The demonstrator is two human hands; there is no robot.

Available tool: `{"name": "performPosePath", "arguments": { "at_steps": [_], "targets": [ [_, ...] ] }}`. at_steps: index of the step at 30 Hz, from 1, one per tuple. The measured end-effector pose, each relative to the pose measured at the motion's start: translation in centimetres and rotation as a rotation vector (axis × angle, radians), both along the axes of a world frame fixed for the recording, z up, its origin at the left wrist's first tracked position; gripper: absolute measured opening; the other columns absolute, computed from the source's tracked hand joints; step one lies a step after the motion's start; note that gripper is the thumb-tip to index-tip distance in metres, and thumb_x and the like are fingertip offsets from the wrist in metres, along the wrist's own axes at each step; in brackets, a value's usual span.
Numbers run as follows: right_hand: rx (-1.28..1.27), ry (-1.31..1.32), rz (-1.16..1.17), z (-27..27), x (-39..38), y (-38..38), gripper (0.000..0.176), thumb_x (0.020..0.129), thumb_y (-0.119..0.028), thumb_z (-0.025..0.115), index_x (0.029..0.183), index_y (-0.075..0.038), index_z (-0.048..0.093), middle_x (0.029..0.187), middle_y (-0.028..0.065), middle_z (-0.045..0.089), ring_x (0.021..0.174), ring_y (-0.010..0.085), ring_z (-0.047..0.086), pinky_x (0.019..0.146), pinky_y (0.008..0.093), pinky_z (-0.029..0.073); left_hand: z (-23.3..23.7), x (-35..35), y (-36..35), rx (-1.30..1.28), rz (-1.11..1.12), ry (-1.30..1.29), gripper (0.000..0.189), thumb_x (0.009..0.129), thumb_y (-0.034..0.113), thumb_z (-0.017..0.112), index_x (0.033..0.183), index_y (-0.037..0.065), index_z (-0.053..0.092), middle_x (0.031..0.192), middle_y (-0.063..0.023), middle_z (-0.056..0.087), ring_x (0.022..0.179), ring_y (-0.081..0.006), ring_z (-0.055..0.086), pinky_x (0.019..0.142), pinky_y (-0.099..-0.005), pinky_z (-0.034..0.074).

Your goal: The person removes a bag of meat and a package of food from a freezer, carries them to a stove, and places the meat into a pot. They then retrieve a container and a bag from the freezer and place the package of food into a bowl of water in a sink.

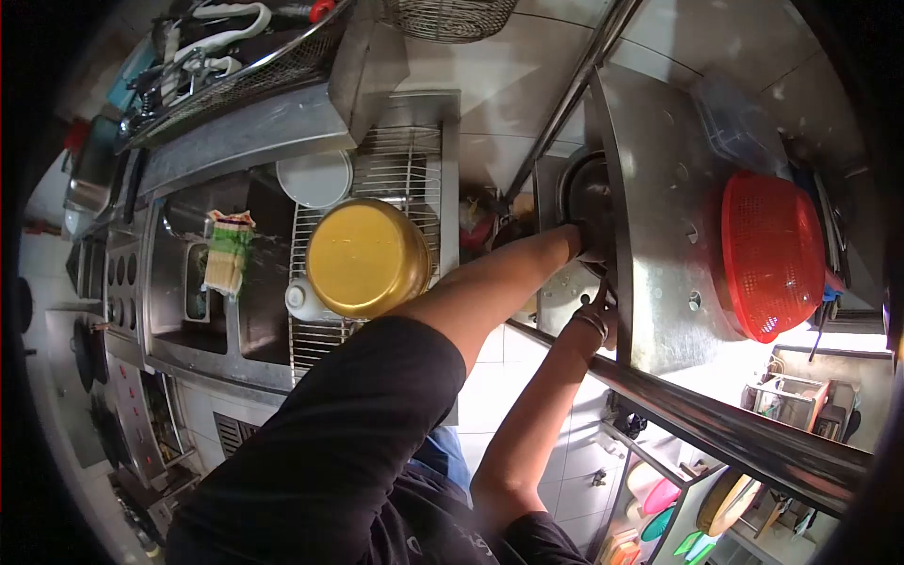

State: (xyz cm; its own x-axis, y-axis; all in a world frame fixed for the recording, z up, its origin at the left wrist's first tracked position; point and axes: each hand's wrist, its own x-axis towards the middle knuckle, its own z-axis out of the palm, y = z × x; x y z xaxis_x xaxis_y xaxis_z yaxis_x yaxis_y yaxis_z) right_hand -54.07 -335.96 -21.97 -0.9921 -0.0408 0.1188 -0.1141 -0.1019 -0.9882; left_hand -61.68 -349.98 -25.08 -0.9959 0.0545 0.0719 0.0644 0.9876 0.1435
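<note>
Both my arms reach toward the edge of a steel shelf. My left hand is at the rim of a dark round pot tucked behind that shelf, and its fingers are hidden by the shelf edge. My right hand, with a bracelet on the wrist, is just below it against the shelf edge, next to a round steel lid. Its fingers are mostly hidden too. I wear a black sleeve.
An upturned red basket lies on the steel shelf. A gold bowl and a white plate sit on a wire drying rack beside a steel sink. A wire basket of utensils is at top left, and a rail crosses below.
</note>
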Motion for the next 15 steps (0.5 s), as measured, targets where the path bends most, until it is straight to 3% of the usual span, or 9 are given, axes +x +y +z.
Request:
{"name": "performPosePath", "arguments": {
  "at_steps": [15],
  "targets": [
    [-0.003, 0.006, 0.010, 1.2, -1.0, -0.5, 0.038, 0.083, -0.023, 0.063, 0.116, -0.004, 0.061, 0.111, 0.0153, 0.062, 0.102, 0.0267, 0.059, 0.087, 0.0395, 0.048, 0.9, 0.3, -1.8, -0.157, -0.052, 0.072, 0.036, 0.087, 0.019, 0.053, 0.122, 0.011, 0.060, 0.130, -0.0129, 0.054, 0.124, -0.0274, 0.048, 0.104, -0.0405, 0.039]
  ]
}}
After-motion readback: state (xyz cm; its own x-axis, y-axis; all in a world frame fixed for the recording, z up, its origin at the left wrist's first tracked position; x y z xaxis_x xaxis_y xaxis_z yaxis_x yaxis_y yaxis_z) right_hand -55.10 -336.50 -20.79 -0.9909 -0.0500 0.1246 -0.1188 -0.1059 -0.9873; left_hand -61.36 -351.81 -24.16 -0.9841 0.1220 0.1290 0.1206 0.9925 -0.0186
